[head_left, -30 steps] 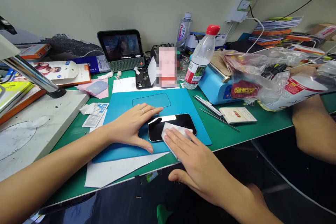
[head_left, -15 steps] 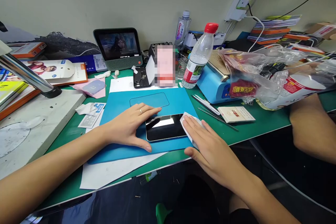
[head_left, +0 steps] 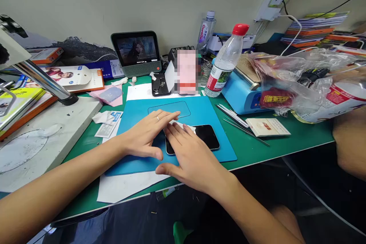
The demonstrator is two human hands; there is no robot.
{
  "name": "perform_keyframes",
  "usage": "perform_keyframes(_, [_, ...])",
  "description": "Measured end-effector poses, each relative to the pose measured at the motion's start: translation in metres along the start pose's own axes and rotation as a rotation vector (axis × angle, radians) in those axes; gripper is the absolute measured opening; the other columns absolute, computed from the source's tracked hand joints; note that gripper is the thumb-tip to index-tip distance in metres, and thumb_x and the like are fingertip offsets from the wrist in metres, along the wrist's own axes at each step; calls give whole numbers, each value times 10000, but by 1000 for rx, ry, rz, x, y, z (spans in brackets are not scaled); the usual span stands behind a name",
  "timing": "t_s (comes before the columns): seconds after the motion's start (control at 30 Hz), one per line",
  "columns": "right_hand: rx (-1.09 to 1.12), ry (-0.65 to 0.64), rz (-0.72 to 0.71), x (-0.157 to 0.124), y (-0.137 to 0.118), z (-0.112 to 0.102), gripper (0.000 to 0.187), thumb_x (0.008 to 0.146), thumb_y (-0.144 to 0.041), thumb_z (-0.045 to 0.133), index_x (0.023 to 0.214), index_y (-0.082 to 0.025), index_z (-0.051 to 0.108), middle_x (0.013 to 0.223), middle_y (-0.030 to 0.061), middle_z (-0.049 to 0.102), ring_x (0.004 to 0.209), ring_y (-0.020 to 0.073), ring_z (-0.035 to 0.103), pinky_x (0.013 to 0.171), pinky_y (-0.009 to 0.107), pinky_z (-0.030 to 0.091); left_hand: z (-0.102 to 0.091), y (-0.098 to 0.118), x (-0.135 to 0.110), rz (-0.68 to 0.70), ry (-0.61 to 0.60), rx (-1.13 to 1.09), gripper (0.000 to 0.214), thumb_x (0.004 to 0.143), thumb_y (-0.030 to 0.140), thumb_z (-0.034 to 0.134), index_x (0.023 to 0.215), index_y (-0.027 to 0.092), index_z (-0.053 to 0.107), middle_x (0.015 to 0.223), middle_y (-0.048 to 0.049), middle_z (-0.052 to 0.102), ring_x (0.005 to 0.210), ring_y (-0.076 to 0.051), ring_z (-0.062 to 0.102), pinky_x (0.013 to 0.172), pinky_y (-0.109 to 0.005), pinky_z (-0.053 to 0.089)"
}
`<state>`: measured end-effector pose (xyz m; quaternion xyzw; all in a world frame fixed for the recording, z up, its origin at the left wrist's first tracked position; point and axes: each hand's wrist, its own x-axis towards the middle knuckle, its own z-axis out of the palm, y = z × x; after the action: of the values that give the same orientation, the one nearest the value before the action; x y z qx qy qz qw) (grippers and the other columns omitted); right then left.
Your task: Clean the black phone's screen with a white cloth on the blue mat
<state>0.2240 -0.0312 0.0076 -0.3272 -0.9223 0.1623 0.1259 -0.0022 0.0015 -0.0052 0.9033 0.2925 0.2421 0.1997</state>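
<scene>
A black-screened phone (head_left: 210, 137) lies face up on a blue mat (head_left: 224, 152). My right hand (head_left: 193, 156) lies across the phone's left half, fingers stretched, pressing a white wipe (head_left: 193, 129) against the glass. Most of the wipe is hidden beneath those fingers. At the phone's left end, my left hand (head_left: 147, 133) rests on the mat with thumb and fingers apart and nothing in it. Behind the phone, a dark rounded rectangle outline (head_left: 183, 103) shows on the mat.
Right of the mat lie tweezers (head_left: 246, 131), a pen-like tool (head_left: 233, 115) and a small white box (head_left: 268, 127). A red-capped bottle (head_left: 224, 63) and a blue device (head_left: 240, 95) stand behind. A lamp post (head_left: 47, 80) rises at left; another person's arm (head_left: 350, 145) is at right.
My right hand has slid the wipe leftward over the screen, from the phone's right end to its left half. My left hand stays by the left end. The view has shifted slightly.
</scene>
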Motion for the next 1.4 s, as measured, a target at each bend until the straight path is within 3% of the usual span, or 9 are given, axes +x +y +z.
perform_keyframes(0.17, [-6, 23, -101, -5, -12, 8, 945, 956, -748, 443, 1574, -35, 390, 1643, 212, 404, 1569, 323, 284, 1308, 500, 204, 0, 1, 0, -12, -26, -5, 1035, 870, 920, 276, 1647, 243, 178, 1475, -191, 530, 1247, -372, 522, 1049, -536, 400])
perform_keyframes(0.4, [-123, 12, -127, -41, -14, 7, 876, 979, -716, 414, 1528, -35, 467, 1624, 194, 426, 1536, 311, 361, 1282, 514, 283, 0, 3, 0, -30, -79, 37, 1005, 889, 843, 480, 1637, 241, 186, 1467, -173, 544, 1242, -356, 530, 1050, -511, 419])
perform_keyframes(0.57, [-199, -7, -84, -70, 8, -9, 789, 1015, -656, 412, 1556, -82, 434, 1627, 136, 427, 1522, 312, 388, 1228, 569, 371, 1, 5, 0, -38, -98, 111, 1061, 835, 809, 621, 1622, 226, 213, 1434, -175, 549, 1217, -352, 542, 1038, -499, 434])
perform_keyframes(0.77, [-249, 16, 31, -94, 43, -23, 752, 1048, -603, 389, 1617, -116, 318, 1653, 138, 377, 1545, 304, 343, 1214, 627, 359, 2, 7, 2, -28, -109, 158, 999, 869, 716, 675, 1615, 225, 228, 1383, -162, 567, 1191, -331, 552, 1022, -475, 438])
perform_keyframes(0.97, [-256, 45, 104, -68, 52, -24, 791, 1048, -627, 321, 1565, -34, 408, 1626, 213, 401, 1538, 327, 351, 1223, 603, 356, 2, 7, 3, -37, -91, 179, 1002, 862, 763, 638, 1613, 222, 255, 1412, -169, 555, 1211, -337, 543, 1025, -477, 432])
perform_keyframes(1.07, [-244, 72, 121, -52, 44, -18, 869, 1024, -670, 338, 1543, 21, 423, 1607, 264, 409, 1534, 363, 347, 1229, 601, 346, 0, 7, 3, -32, -67, 148, 1026, 856, 878, 477, 1607, 208, 277, 1429, -177, 551, 1213, -348, 529, 1043, -502, 393])
perform_keyframes(1.2, [-155, 69, 94, -28, 22, -4, 918, 996, -714, 370, 1541, 23, 430, 1618, 261, 391, 1544, 371, 320, 1247, 579, 325, -2, 6, 3, -67, -29, 101, 1031, 872, 924, 240, 1601, 199, 313, 1397, -176, 571, 1167, -348, 521, 1017, -518, 365])
perform_keyframes(1.4, [-37, 66, -2, -3, -6, 12, 1008, 950, -754, 445, 1557, 49, 377, 1629, 271, 384, 1559, 355, 293, 1290, 508, 259, -1, 5, 2, -52, -22, 114, 1062, 851, 936, 292, 1610, 195, 302, 1313, -170, 606, 1086, -325, 523, 997, -505, 365])
